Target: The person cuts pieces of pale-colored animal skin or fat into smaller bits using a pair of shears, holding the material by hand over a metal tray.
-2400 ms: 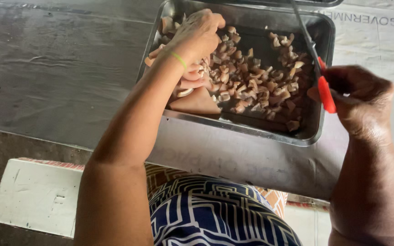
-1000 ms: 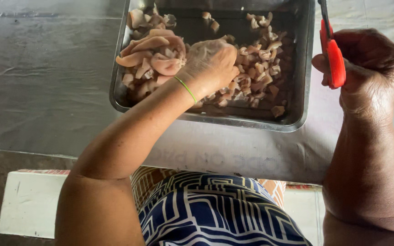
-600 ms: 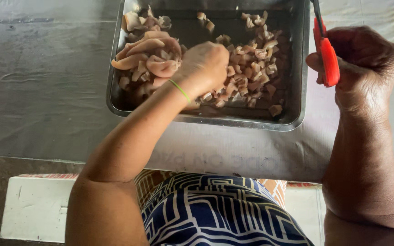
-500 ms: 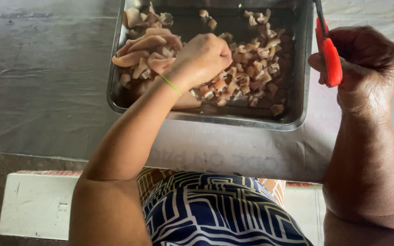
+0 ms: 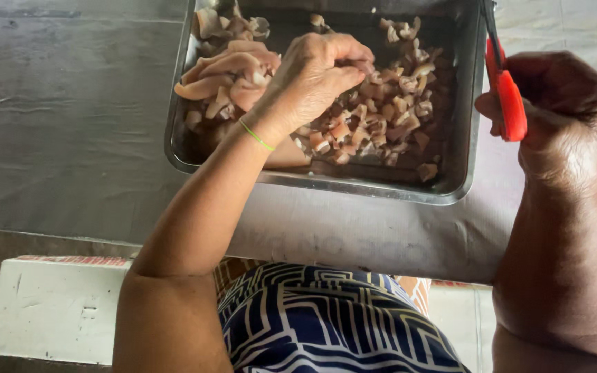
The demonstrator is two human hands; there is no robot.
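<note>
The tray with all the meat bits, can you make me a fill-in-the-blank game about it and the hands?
1. The left hand reaches into a metal ____ of cut meat pieces.
2. The right hand grips scissors with ____ handles.
3. A thin ____ band circles the left wrist.
4. The bigger uncut pieces lie at the tray's ____ end.

Missing words: tray; red; green; left

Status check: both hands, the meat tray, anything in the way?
Left hand down in metal tray, fingers closed over cut meat pieces. Right hand beside tray, gripping red-handled scissors. Uncut strips piled at tray's left. Nothing blocking.
</note>
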